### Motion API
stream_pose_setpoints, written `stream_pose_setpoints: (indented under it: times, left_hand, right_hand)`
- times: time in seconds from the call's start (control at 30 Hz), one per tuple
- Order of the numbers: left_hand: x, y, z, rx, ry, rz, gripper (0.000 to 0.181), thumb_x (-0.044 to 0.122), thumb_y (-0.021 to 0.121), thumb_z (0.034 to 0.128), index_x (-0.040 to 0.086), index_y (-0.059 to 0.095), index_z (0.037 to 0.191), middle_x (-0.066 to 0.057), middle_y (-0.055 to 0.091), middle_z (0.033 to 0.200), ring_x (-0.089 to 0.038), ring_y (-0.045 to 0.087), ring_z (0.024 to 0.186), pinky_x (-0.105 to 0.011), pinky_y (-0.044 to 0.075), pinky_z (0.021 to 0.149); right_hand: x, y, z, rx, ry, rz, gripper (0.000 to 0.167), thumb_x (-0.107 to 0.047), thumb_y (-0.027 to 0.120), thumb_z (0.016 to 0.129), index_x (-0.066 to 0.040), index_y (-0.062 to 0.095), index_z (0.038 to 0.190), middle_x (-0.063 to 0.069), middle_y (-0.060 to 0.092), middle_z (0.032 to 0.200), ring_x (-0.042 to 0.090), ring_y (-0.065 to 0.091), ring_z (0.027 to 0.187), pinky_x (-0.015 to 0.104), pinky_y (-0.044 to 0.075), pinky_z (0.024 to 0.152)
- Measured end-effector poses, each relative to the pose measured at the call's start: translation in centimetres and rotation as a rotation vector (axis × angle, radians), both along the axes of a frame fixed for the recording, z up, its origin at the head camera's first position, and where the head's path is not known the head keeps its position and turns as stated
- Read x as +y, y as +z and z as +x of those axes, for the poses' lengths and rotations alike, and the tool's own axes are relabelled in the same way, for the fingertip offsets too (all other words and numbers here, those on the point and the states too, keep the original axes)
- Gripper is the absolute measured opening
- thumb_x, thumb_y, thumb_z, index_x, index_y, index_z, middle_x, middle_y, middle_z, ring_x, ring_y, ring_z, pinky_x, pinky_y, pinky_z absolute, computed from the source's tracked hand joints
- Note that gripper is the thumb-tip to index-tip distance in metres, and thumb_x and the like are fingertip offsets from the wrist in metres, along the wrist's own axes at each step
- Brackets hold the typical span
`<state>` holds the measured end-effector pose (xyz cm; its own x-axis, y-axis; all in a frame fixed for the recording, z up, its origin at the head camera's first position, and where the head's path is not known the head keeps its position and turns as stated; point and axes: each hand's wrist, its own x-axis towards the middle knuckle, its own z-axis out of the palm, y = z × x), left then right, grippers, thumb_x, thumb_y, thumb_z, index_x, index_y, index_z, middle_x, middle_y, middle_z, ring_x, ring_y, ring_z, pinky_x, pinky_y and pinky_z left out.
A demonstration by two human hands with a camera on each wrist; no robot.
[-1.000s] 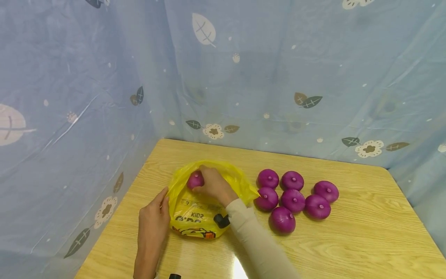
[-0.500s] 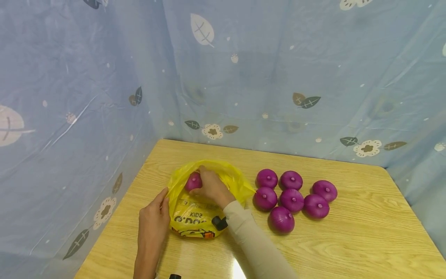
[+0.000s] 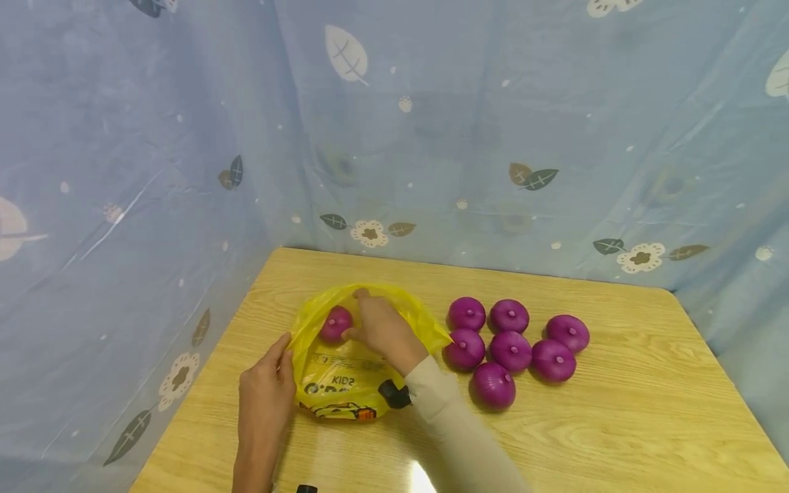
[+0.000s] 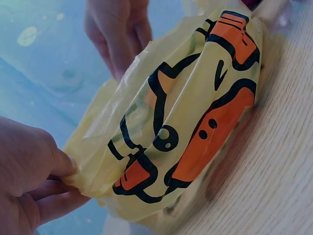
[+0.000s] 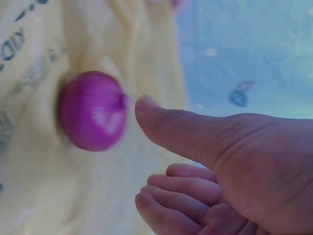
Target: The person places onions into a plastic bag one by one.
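Note:
A yellow plastic bag (image 3: 329, 373) with printed lettering lies with its mouth spread wide on the table. Its left rim is pinched between the thumb and fingers of my left hand (image 3: 266, 394); the left wrist view shows the same grip on the bag (image 4: 195, 112). Inside the bag rests a purple onion (image 3: 335, 324). My right hand (image 3: 387, 330) hovers over the bag's mouth, just right of that onion. In the right wrist view, a gap separates the thumb from the onion (image 5: 93, 110), and the hand holds nothing.
Several purple onions (image 3: 511, 351) sit in a cluster right of the bag, the nearest onion (image 3: 493, 386) towards the front. The wooden table (image 3: 629, 411) meets a blue patterned curtain (image 3: 444, 150) at the back and left.
My right hand has let go of the onion, which now lies in the bag, and has drawn back slightly with its fingers spread. The left hand keeps its pinch on the rim.

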<state>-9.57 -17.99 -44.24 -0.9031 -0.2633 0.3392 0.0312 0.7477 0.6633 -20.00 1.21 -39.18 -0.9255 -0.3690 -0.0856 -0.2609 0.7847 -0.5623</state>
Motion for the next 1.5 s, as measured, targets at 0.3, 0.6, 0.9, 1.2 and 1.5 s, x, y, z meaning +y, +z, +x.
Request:
stream_pose_setpoints:
  times: [0.3,0.6,0.9,1.2,1.5]
  left_hand:
    - [0.1,0.1,-0.1,0.003,0.007,-0.002,0.035,0.004,0.061,0.107,-0.002,0.065,0.141,-0.028,0.069,0.129,-0.045,0.072,0.109,-0.056,0.062,0.083]
    - [0.0,0.1,-0.2,-0.006,0.013,0.001,0.036,0.004,0.06,0.1071,-0.002,0.064,0.142,-0.029,0.068,0.131,-0.046,0.071,0.111,-0.056,0.061,0.085]
    - [-0.2,0.2,-0.1,0.001,0.019,0.002,0.037,0.005,0.06,0.1074,-0.002,0.063,0.143,-0.029,0.067,0.131,-0.047,0.072,0.109,-0.057,0.061,0.085]
    - [-0.2,0.1,-0.1,0.005,0.003,0.0,0.036,0.005,0.059,0.1078,-0.003,0.063,0.143,-0.03,0.068,0.129,-0.048,0.072,0.107,-0.059,0.061,0.083]
    - [-0.2,0.1,-0.1,0.013,0.0,0.0,0.036,0.004,0.06,0.1073,-0.004,0.063,0.142,-0.031,0.067,0.129,-0.049,0.072,0.105,-0.058,0.061,0.081]
  right_hand:
    - [3.9,4.3,2.6,0.2,0.018,-0.198,0.054,-0.028,0.077,0.1,-0.01,0.057,0.147,0.012,0.07,0.139,0.031,0.071,0.119,0.044,0.057,0.104]
    - [9.7,5.9,4.4,0.485,-0.092,-0.449,0.046,-0.024,0.076,0.101,-0.012,0.062,0.144,0.006,0.07,0.14,0.025,0.072,0.119,0.041,0.055,0.106]
    - [15.8,5.3,5.7,0.6,-0.281,-0.508,0.053,-0.016,0.08,0.097,-0.009,0.06,0.146,0.006,0.063,0.149,0.023,0.06,0.136,0.008,0.044,0.052]
    - [21.7,3.2,7.9,0.565,-0.53,-0.38,0.056,-0.019,0.079,0.098,-0.012,0.059,0.149,0.01,0.062,0.149,0.018,0.072,0.117,0.012,0.053,0.092]
    - [25.7,1.1,10.1,0.466,-0.653,-0.263,0.062,-0.027,0.079,0.098,-0.012,0.055,0.153,0.017,0.061,0.149,0.044,0.06,0.133,0.062,0.048,0.108]
